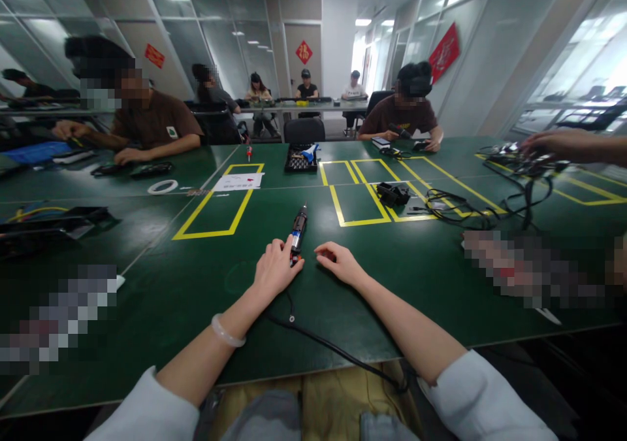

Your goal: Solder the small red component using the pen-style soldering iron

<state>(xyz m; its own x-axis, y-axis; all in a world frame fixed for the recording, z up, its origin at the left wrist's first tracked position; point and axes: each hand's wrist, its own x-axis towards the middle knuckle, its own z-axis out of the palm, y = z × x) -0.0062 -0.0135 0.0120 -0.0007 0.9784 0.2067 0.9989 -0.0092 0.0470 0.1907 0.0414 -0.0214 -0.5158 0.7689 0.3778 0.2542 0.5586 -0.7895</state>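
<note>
Lying on the green table (313,336) in front of me is a black and silver electric screwdriver (299,225), its tip pointing away. My left hand (274,268) is closed around its rear end, with fingers on the left side and thumb at the back right. A black power cord (328,346) runs from beneath my left hand towards the table's front edge. A small metal ring shows on a thin lead beside the cord. To the right of the screwdriver, apart from it, my right hand (343,264) rests with loosely bent, parted fingers and nothing in them.
Yellow tape (210,235) marks rectangles on the table. A black tray (300,159) with a blue-handled item stands ahead. Black parts (392,194) and tangled cables (455,206) lie right. A white tape roll (162,187) is left. Co-workers sit opposite; another person's hand reaches in from the right.
</note>
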